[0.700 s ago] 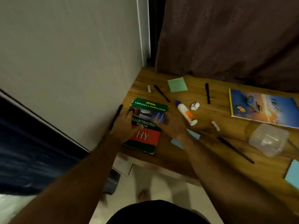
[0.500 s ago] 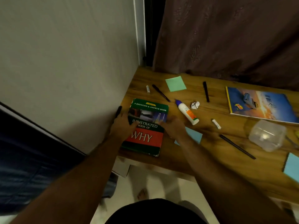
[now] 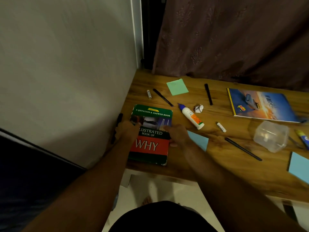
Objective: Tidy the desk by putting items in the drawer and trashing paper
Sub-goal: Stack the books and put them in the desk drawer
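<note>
Both hands lay on the green book (image 3: 151, 131), which rested flat at the tabletop's (image 3: 217, 164) near left corner, its long axis running away from the person. The left hand (image 3: 127, 129) sat on the book's left edge, fingers over the cover; how tightly they curled could not be told. The right hand (image 3: 177, 133) held the right edge, fingers on the cover and the thumb wrapped at the side. The book therefore lay directly under and between the hands, neither being nearer. Both forearms reached forward from the body, converging on the book, wrists low.

A black pen (image 3: 117, 127) lay just left of the left hand, against the wall. A blue paper sheet (image 3: 199, 141) lay just right of the right hand. Beyond the right hand were the glue bottle (image 3: 191, 117) and, farther, the crumpled paper ball (image 3: 199, 108). No drawer or bin was visible.

Judged stage: the book was being seized by its two long edges, probably to be lifted toward a drawer; the lift appeared to call for a level, two-handed raise.
</note>
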Tool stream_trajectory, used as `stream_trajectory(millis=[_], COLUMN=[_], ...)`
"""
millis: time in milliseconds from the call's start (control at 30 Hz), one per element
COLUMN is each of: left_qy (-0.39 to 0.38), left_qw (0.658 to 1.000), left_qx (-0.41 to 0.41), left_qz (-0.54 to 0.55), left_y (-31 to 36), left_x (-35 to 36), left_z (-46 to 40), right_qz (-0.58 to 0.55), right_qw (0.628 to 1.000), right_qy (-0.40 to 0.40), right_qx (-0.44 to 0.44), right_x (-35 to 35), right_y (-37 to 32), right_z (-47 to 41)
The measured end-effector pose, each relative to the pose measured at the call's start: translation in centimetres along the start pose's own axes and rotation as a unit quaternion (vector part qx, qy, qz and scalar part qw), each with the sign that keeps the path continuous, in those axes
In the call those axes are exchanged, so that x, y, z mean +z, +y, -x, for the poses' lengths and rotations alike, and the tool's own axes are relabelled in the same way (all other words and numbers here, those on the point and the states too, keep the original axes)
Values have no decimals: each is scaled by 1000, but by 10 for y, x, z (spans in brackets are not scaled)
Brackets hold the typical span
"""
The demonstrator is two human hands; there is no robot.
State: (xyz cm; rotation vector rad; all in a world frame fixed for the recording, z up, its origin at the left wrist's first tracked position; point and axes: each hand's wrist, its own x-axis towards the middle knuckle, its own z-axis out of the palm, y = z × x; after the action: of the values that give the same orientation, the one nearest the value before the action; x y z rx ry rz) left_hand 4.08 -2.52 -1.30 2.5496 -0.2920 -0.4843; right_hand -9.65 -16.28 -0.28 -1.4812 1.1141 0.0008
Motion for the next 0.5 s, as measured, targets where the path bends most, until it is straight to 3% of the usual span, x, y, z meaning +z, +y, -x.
stream_trajectory(millis=[300,500], left_qy=[-15,-4], left_qw=[985,981], left_qx=[-45,19], left_qz=[163,192], left_y=[25,53], left_x=[-8,-25], left_z=[-16,-14], right_qz=[-43,-136], right_qw=[999,990], right_qy=[-2,21], right_qx=[23,-23], right_x=[-3,-15], right_y=[2,-4], right_z=[3,10])
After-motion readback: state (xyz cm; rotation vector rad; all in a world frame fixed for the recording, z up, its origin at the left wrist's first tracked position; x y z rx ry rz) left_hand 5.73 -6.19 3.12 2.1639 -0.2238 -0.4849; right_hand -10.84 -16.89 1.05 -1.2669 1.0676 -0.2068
